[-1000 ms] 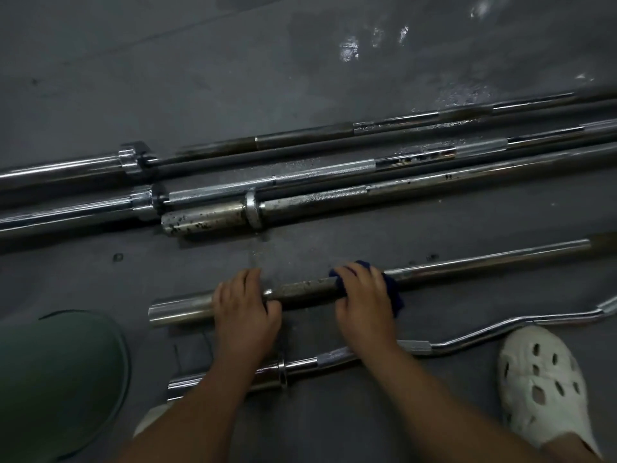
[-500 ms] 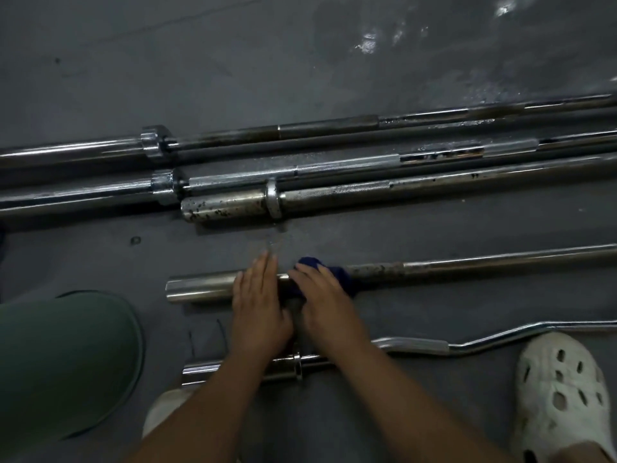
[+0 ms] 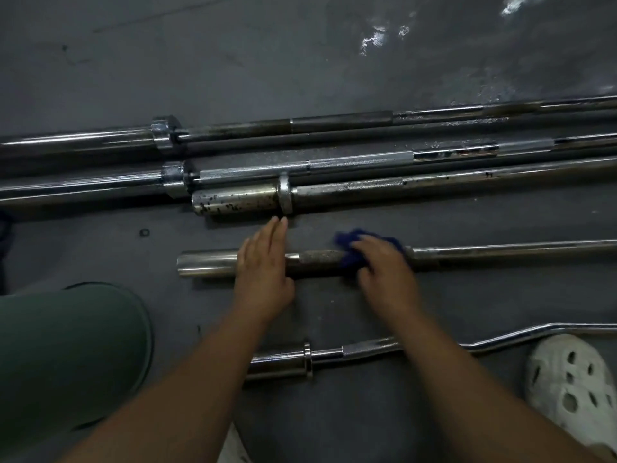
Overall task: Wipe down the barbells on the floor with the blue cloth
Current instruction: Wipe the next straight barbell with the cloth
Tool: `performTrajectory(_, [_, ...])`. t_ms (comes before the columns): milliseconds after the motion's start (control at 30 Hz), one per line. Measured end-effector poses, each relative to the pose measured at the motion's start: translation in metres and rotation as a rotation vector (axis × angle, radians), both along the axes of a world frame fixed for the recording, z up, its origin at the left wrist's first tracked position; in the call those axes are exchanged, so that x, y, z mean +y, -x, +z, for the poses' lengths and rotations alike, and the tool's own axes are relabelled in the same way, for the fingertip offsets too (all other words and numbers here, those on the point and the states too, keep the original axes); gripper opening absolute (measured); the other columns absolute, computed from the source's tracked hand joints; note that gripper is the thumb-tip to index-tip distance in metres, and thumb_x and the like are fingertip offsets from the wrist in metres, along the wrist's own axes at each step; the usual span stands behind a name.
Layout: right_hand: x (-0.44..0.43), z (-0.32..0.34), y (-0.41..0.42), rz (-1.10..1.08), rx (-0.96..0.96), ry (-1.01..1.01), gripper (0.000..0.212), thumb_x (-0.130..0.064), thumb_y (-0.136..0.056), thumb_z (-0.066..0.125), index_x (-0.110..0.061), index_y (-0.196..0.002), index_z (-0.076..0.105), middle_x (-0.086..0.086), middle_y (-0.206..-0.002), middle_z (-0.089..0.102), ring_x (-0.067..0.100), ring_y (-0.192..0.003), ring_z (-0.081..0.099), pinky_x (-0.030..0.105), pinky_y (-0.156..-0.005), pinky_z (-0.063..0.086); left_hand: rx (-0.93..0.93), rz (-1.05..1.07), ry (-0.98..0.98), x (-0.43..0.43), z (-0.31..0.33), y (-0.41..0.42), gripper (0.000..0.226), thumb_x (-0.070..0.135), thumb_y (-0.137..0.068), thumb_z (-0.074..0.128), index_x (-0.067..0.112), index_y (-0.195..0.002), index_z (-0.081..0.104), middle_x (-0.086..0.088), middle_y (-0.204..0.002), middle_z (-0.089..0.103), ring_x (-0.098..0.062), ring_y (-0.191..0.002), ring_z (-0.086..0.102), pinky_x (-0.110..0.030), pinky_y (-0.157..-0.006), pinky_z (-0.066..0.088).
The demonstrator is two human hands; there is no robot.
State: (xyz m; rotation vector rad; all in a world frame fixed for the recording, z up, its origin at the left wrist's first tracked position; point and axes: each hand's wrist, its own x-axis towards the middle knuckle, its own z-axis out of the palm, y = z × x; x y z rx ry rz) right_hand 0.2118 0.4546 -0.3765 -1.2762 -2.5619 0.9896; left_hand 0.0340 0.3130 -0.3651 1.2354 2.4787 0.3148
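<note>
Half a second ago the two hands sat side by side on the short barbell [image 3: 500,250]. Since then the right hand has slid the cloth to the right, baring a dull knurled stretch of the shaft between them.

A green-clad knee [image 3: 66,345] fills the lower left. The left hand [image 3: 263,275] lies flat across the barbell where its smooth sleeve ends. Its fingers are straight and close together, and the tips reach almost to the collar of the pitted barbell [image 3: 233,202] beyond.

The right hand [image 3: 389,272], blurred by motion, presses the blue cloth [image 3: 350,253] onto the shaft, fingers bent over it. The cloth bunches out on the far side and towards the left hand.

Two more long barbells lie on the grey floor [image 3: 233,61] behind the pitted one. A chrome curl bar [image 3: 367,349] runs under both forearms. A white perforated clog [image 3: 574,379] stands at the lower right.
</note>
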Motion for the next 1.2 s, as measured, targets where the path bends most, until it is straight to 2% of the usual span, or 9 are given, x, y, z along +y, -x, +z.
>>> performTrajectory(67, [0.020, -0.003, -0.034, -0.289, -0.007, -0.123, 0.051, -0.001, -0.070, 0.051, -0.007, -0.120, 0.063, 0.011, -0.130, 0.060, 0.033, -0.126, 0.050, 0.034, -0.113, 0.031, 0.072, 0.016, 0.007, -0.016, -0.004, -0.010, 0.105, 0.009, -0.059, 0.075, 0.011, -0.153, 0.028, -0.012, -0.152, 0.037, -0.028, -0.140, 0.031, -0.046, -0.120, 0.017])
performTrajectory(167, [0.009, -0.007, -0.028, -0.482, -0.071, -0.140, 0.049, 0.009, -0.077, 0.053, -0.004, -0.124, 0.060, 0.014, -0.136, 0.055, 0.038, -0.136, 0.038, 0.045, -0.117, 0.026, 0.133, 0.002, 0.078, -0.026, -0.011, -0.021, 0.107, 0.012, -0.061, 0.074, 0.009, -0.155, 0.023, -0.013, -0.152, 0.036, -0.030, -0.144, 0.028, -0.049, -0.120, 0.013])
performTrajectory(400, [-0.050, 0.004, 0.063, 0.280, 0.036, 0.047, 0.054, 0.003, -0.082, 0.055, -0.015, -0.133, 0.057, 0.002, -0.148, 0.047, 0.029, -0.143, 0.032, 0.042, -0.115, 0.034, 0.131, -0.014, 0.105, 0.001, -0.008, 0.008, 0.090, 0.016, -0.068, 0.069, 0.010, -0.151, 0.033, -0.012, -0.143, 0.049, -0.029, -0.137, 0.039, -0.047, -0.117, 0.018])
performTrajectory(533, [-0.008, 0.002, 0.029, 0.051, -0.055, -0.039, 0.062, -0.015, -0.078, 0.065, -0.019, -0.138, 0.050, 0.001, -0.149, 0.043, 0.021, -0.138, 0.036, 0.038, -0.113, 0.035, 0.128, -0.041, 0.104, -0.003, -0.003, 0.015, 0.098, 0.010, -0.067, 0.072, 0.008, -0.154, 0.027, -0.012, -0.150, 0.044, -0.028, -0.143, 0.034, -0.043, -0.121, 0.015])
performTrajectory(633, [-0.024, 0.005, 0.040, -0.109, -0.078, -0.065, 0.056, -0.013, -0.077, 0.061, -0.015, -0.132, 0.054, 0.004, -0.139, 0.051, 0.025, -0.135, 0.037, 0.036, -0.112, 0.030, 0.133, 0.001, 0.076, -0.002, -0.004, 0.010, 0.089, 0.008, -0.065, 0.068, 0.008, -0.148, 0.038, -0.011, -0.139, 0.053, -0.029, -0.135, 0.043, -0.044, -0.118, 0.022])
performTrajectory(800, [-0.058, 0.022, 0.086, 0.298, -0.019, 0.284, 0.072, -0.007, -0.080, 0.060, -0.030, -0.144, 0.037, -0.006, -0.145, 0.045, 0.012, -0.132, 0.042, 0.030, -0.105, 0.039, 0.078, 0.058, 0.076, -0.007, 0.005, 0.009, 0.072, 0.026, -0.078, 0.065, 0.020, -0.146, 0.040, -0.002, -0.132, 0.053, -0.025, -0.121, 0.047, -0.041, -0.101, 0.032])
performTrajectory(933, [-0.061, 0.021, 0.068, 0.121, -0.281, 0.034, 0.062, -0.021, -0.079, 0.064, -0.026, -0.137, 0.043, -0.004, -0.137, 0.049, 0.016, -0.129, 0.042, 0.032, -0.088, 0.048, 0.084, -0.009, 0.150, -0.024, 0.004, 0.017, 0.077, 0.027, -0.075, 0.066, 0.023, -0.146, 0.035, -0.003, -0.140, 0.044, -0.024, -0.127, 0.039, -0.039, -0.108, 0.023])
performTrajectory(1067, [-0.087, 0.021, 0.094, 0.206, -0.294, 0.081, 0.045, -0.015, -0.085, 0.057, -0.022, -0.129, 0.046, -0.002, -0.130, 0.051, 0.020, -0.127, 0.041, 0.039, -0.087, 0.052, 0.105, -0.008, 0.173, -0.034, -0.003, 0.009, 0.071, 0.039, -0.066, 0.060, 0.019, -0.133, 0.049, -0.004, -0.128, 0.055, -0.025, -0.116, 0.049, -0.040, -0.104, 0.022])
performTrajectory(1200, [-0.066, 0.022, 0.073, 0.266, -0.350, 0.078, 0.050, -0.020, -0.086, 0.062, -0.030, -0.132, 0.044, -0.005, -0.133, 0.050, 0.015, -0.122, 0.049, 0.036, -0.083, 0.053, 0.094, -0.066, 0.202, -0.038, 0.007, 0.009, 0.070, 0.032, -0.074, 0.064, 0.023, -0.140, 0.041, 0.000, -0.137, 0.050, -0.021, -0.125, 0.045, -0.038, -0.108, 0.022])
